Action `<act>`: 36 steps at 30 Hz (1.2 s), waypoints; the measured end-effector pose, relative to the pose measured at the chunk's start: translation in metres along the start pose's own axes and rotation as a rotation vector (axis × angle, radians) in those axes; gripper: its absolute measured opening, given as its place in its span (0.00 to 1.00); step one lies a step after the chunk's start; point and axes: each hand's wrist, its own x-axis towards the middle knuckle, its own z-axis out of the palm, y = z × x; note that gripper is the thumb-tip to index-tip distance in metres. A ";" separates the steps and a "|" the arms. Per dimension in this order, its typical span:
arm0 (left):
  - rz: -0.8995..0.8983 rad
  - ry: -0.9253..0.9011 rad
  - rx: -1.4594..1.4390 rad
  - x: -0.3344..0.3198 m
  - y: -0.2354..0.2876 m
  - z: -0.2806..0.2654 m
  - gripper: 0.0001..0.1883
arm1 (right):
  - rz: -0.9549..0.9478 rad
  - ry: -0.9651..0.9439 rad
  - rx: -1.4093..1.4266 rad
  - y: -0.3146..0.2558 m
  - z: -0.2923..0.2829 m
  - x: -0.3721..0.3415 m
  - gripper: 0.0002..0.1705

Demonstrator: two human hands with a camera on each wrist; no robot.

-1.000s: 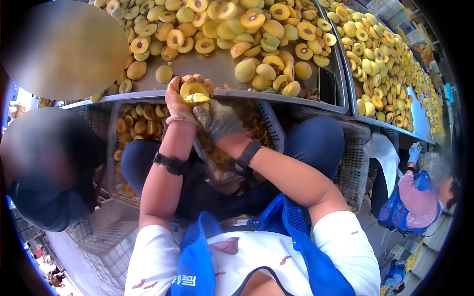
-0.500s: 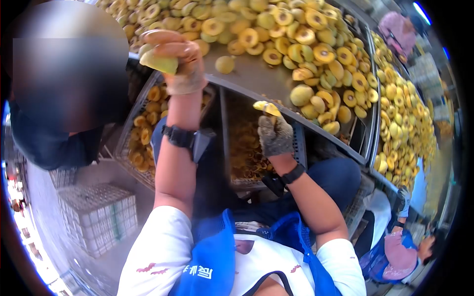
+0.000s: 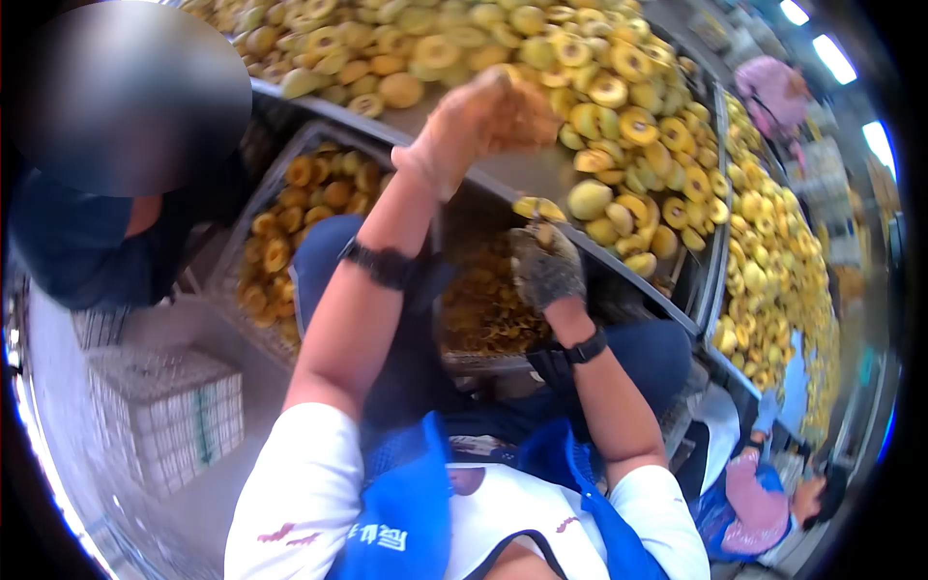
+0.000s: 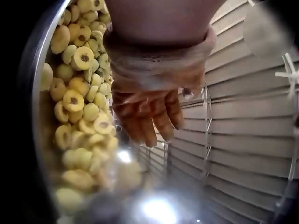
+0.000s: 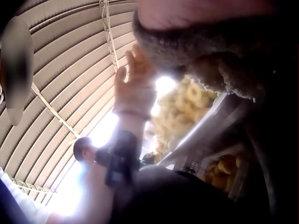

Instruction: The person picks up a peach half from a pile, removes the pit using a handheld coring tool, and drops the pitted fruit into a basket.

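Table rim (image 3: 633, 279) before right hand (image 3: 549, 271); room leftward.

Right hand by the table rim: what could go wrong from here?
The yellow fruit piece at the tip of the right hand is beside the table rim and near the brownish scraps, so it might slip and end up among them. The left hand, apparently holding nothing, is close to the loosely heaped fruit; a hurried grab could perhaps knock pieces loose.

bright patches (image 3: 834, 59) glow in the curved, dark-edged head view; white glare (image 4: 159, 211) blots both wrist views.
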 end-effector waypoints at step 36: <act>-0.298 0.166 1.234 0.028 -0.100 0.041 0.21 | -0.066 0.601 -1.259 -0.060 -0.130 0.033 0.28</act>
